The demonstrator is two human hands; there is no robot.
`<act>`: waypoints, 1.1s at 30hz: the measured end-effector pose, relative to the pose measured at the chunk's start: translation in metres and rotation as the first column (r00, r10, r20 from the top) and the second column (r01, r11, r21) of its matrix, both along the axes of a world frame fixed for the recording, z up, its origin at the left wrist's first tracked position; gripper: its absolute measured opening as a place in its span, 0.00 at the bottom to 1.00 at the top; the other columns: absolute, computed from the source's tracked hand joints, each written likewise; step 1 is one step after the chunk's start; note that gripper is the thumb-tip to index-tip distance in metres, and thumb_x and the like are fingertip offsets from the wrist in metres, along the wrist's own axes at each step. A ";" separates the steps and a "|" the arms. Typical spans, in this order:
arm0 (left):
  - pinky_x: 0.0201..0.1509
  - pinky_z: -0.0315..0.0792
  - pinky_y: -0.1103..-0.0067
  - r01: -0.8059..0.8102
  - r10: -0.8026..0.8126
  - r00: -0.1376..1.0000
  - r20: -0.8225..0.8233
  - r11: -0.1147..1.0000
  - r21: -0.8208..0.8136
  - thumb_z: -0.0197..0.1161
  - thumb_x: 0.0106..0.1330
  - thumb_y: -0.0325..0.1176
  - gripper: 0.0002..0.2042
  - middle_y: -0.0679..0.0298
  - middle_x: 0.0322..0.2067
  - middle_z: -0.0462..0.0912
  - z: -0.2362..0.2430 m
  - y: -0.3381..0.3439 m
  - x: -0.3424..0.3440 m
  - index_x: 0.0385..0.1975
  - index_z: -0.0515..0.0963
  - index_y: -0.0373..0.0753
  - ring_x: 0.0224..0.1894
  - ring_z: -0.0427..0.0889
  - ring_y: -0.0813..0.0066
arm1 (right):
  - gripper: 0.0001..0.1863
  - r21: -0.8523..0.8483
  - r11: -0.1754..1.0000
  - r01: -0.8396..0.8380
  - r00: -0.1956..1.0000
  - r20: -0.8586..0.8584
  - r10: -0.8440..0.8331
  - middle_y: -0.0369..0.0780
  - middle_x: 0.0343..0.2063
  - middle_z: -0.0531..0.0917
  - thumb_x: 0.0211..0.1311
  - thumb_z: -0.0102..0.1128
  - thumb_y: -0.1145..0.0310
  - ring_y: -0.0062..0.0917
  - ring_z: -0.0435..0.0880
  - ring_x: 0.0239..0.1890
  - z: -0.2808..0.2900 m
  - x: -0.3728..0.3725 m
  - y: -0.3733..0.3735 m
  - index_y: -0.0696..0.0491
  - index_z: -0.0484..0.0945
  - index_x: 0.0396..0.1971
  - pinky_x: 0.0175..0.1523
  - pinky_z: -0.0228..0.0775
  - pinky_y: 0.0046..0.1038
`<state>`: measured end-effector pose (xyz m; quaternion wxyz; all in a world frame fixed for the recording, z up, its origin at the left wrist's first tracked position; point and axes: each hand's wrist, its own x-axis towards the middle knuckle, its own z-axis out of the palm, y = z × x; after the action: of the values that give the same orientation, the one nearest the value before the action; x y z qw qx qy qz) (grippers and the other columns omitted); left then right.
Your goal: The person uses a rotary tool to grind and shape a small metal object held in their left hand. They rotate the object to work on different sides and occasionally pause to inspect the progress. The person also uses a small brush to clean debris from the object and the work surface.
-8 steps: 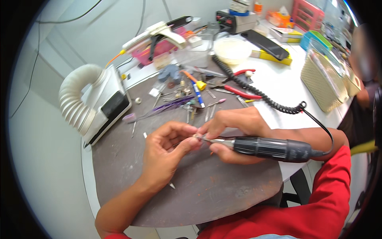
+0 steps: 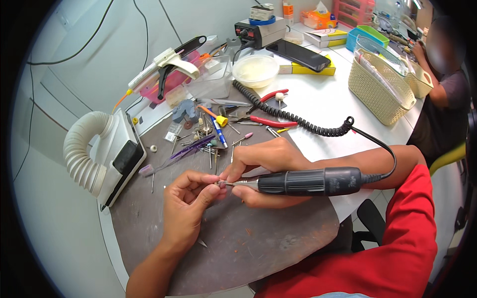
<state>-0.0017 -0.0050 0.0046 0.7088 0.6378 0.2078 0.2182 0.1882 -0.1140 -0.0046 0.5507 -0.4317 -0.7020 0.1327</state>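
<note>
I'm seeing a small workshop or lab, can't tell which. Corded rotary handpiece [image 2: 308,183] is trailing a coiled lead [image 2: 325,130]; bits [image 2: 242,139] and red-handled pliers [image 2: 275,121] are littering the bench [image 2: 278,233]; ribbed-hose unit [image 2: 77,149] is standing left.

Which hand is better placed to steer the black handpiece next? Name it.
Probably the right hand: it grips the black handpiece, tip toward the left hand, which is occupied pinching a tiny piece.

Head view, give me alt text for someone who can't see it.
A person's right grip holds a black corded handpiece pointed at a tiny piece pinched in the left grip. Beyond lie a purple brush and red-handled pliers.
</note>
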 end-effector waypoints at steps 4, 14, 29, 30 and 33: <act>0.47 0.79 0.78 -0.004 0.004 1.000 -0.019 1.000 0.004 0.61 0.65 0.24 0.06 0.56 0.36 0.83 0.002 -0.001 -0.001 0.39 0.76 0.30 0.39 0.83 0.74 | 0.08 -0.089 0.996 -0.011 1.000 0.009 0.012 0.43 0.30 0.84 0.52 0.62 0.73 0.30 0.87 0.34 0.006 0.000 -0.005 0.59 0.76 0.30 0.40 0.79 0.25; 0.43 0.79 0.79 -0.016 0.017 0.999 -0.031 0.999 0.048 0.62 0.66 0.27 0.07 0.58 0.33 0.83 0.002 -0.004 0.000 0.38 0.77 0.30 0.35 0.83 0.75 | 0.07 -0.014 0.997 -0.071 0.997 -0.026 0.071 0.42 0.26 0.83 0.50 0.62 0.74 0.29 0.85 0.28 0.001 -0.001 -0.001 0.59 0.75 0.29 0.34 0.77 0.26; 0.42 0.78 0.79 -0.002 0.005 0.999 -0.050 0.998 0.063 0.62 0.66 0.29 0.08 0.58 0.32 0.83 0.001 -0.002 -0.001 0.38 0.77 0.31 0.34 0.83 0.76 | 0.07 -0.064 0.994 -0.085 0.995 -0.056 0.081 0.40 0.22 0.81 0.52 0.62 0.73 0.24 0.84 0.25 0.001 0.000 -0.002 0.58 0.75 0.28 0.31 0.74 0.23; 0.42 0.78 0.79 -0.004 0.007 0.999 -0.051 0.998 0.061 0.62 0.66 0.29 0.08 0.58 0.32 0.83 0.001 -0.002 -0.001 0.38 0.77 0.31 0.34 0.83 0.76 | 0.07 -0.076 0.994 -0.084 0.995 -0.060 0.080 0.40 0.22 0.81 0.52 0.62 0.72 0.24 0.84 0.25 0.001 0.001 -0.003 0.58 0.75 0.28 0.31 0.74 0.23; 0.42 0.78 0.80 -0.002 0.004 0.999 -0.043 0.998 0.060 0.62 0.66 0.29 0.08 0.59 0.31 0.83 0.000 -0.001 -0.001 0.37 0.77 0.31 0.34 0.83 0.76 | 0.07 -0.117 0.991 -0.068 0.996 -0.071 0.060 0.40 0.22 0.81 0.53 0.62 0.72 0.24 0.84 0.25 0.004 0.000 -0.006 0.58 0.74 0.27 0.30 0.73 0.23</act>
<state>-0.0025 -0.0062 0.0043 0.6845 0.6630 0.2175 0.2115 0.1882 -0.1198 -0.0005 0.5428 -0.4363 -0.6873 0.2065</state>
